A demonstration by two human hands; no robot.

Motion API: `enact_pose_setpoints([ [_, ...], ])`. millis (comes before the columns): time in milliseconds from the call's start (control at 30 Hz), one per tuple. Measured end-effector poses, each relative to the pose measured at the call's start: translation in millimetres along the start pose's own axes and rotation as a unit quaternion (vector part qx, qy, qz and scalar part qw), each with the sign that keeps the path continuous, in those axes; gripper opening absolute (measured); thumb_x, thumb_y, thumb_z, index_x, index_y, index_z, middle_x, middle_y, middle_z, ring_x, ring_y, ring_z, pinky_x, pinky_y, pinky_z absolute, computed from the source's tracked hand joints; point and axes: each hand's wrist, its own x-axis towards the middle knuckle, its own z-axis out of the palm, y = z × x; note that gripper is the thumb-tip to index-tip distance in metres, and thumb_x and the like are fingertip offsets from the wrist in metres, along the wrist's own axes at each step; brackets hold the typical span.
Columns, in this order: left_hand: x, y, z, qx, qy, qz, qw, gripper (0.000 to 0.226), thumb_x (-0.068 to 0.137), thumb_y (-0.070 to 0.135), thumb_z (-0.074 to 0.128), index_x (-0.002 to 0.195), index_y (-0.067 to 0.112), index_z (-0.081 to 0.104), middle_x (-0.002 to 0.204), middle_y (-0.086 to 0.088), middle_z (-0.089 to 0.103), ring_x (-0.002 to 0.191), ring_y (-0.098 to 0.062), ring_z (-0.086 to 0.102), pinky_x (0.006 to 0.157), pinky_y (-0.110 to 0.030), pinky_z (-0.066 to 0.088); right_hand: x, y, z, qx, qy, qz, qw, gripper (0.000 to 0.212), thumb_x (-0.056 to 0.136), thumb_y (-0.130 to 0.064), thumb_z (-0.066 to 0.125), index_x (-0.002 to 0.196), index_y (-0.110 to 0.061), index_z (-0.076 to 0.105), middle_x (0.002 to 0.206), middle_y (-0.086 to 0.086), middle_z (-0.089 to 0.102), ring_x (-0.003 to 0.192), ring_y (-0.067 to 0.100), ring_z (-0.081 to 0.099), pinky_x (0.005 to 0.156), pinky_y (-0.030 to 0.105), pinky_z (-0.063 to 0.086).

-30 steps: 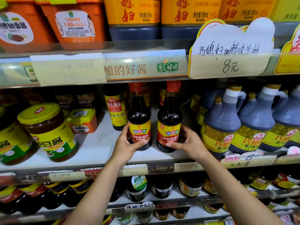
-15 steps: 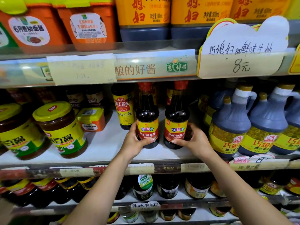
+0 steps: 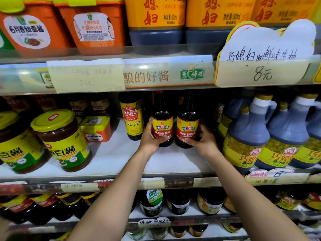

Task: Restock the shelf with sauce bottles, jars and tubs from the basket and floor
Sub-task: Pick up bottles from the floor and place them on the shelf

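- Both forearms reach up and forward, side by side, to the middle shelf.
- The left hand wraps the lower body of the left dark glass sauce bottle with the red-and-yellow label, thumb lying across the label's foot.
- The right hand curls round the matching right bottle from its outer side, thumb at the front.
- The two bottles stand upright, just beside each other, deep on the white shelf board.
- At nine o'clock of the pair a tall dark bottle with a yellow label stands just beside the left hand.
- At three o'clock, grey-blue plastic jugs with yellow labels stand near the right wrist.
- At six o'clock the bare board runs to the front edge.
- At twelve o'clock the upper shelf's price strip hides the bottle caps.
- At eight o'clock, well apart, sit a yellow-lidded glass jar and a small orange tub.
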Motion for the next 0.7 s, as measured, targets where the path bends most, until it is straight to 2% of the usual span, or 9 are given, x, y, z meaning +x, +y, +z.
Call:
enact_pose_setpoints([
  [67,7,-2,1,-0.005,0.004,0.001,1.0,0.073,0.073,-0.007,0.069,0.135,0.012,0.036,0.113,0.001,0.056,0.098,-0.007,0.056,0.073,-0.012,0.049,4,1,1,-0.004,0.011,0.004,1.0,0.082,0.076,-0.004,0.071,0.143,-0.006,0.024,0.144,0.015,0.037,0.134,0.029,0.035,0.101,0.034,0.034],
  [100,10,-3,2,-0.011,0.005,-0.001,1.0,0.074,0.072,-0.008,0.069,0.135,0.012,0.036,0.113,0.001,0.056,0.1,-0.01,0.056,0.076,-0.014,0.049,6,2,1,0.0,0.02,0.005,1.0,0.083,0.075,-0.003,0.072,0.143,-0.006,0.024,0.145,0.015,0.037,0.133,0.03,0.036,0.102,0.036,0.034],
  [167,15,-6,2,-0.02,0.007,-0.007,1.0,0.076,0.072,-0.008,0.069,0.136,0.014,0.035,0.115,-0.001,0.057,0.108,-0.017,0.054,0.088,-0.027,0.047,10,3,2,0.01,0.032,0.005,0.999,0.083,0.074,-0.002,0.073,0.143,-0.005,0.025,0.144,0.015,0.038,0.133,0.03,0.037,0.103,0.037,0.034],
  [233,19,-8,2,-0.023,0.01,-0.01,1.0,0.077,0.073,-0.007,0.069,0.137,0.014,0.034,0.117,-0.003,0.056,0.111,-0.019,0.053,0.094,-0.035,0.045,14,2,2,0.005,0.035,0.003,0.999,0.082,0.075,-0.003,0.072,0.143,-0.006,0.025,0.145,0.014,0.038,0.133,0.029,0.037,0.104,0.038,0.033],
  [333,23,-9,2,-0.03,0.009,-0.011,0.999,0.076,0.073,-0.009,0.068,0.138,0.013,0.033,0.119,-0.006,0.056,0.112,-0.022,0.053,0.095,-0.037,0.045,23,3,4,-0.011,0.036,-0.005,0.999,0.08,0.078,-0.007,0.07,0.144,-0.008,0.025,0.145,0.012,0.039,0.133,0.029,0.037,0.105,0.038,0.033],
  [467,28,-8,2,-0.043,-0.007,-0.011,0.999,0.073,0.075,-0.01,0.065,0.136,0.013,0.033,0.12,-0.008,0.055,0.11,-0.021,0.053,0.089,-0.031,0.046,32,3,5,-0.032,0.037,-0.02,0.999,0.074,0.08,-0.01,0.069,0.141,-0.011,0.028,0.142,0.012,0.042,0.131,0.028,0.04,0.102,0.036,0.034],
  [600,32,-10,0,-0.041,-0.02,-0.018,0.999,0.072,0.076,-0.008,0.065,0.136,0.016,0.032,0.126,-0.01,0.054,0.115,-0.024,0.052,0.098,-0.04,0.044,36,4,5,-0.043,0.029,-0.022,0.998,0.073,0.081,-0.012,0.068,0.142,-0.013,0.027,0.143,0.01,0.041,0.131,0.027,0.039,0.101,0.035,0.033],
  [700,33,-11,0,-0.042,-0.024,-0.023,0.999,0.071,0.076,-0.008,0.065,0.134,0.018,0.033,0.122,-0.006,0.054,0.113,-0.022,0.053,0.098,-0.04,0.044,37,6,6,-0.043,0.029,-0.015,0.999,0.076,0.082,-0.015,0.067,0.144,-0.013,0.023,0.145,0.009,0.038,0.133,0.026,0.037,0.105,0.038,0.032],
])
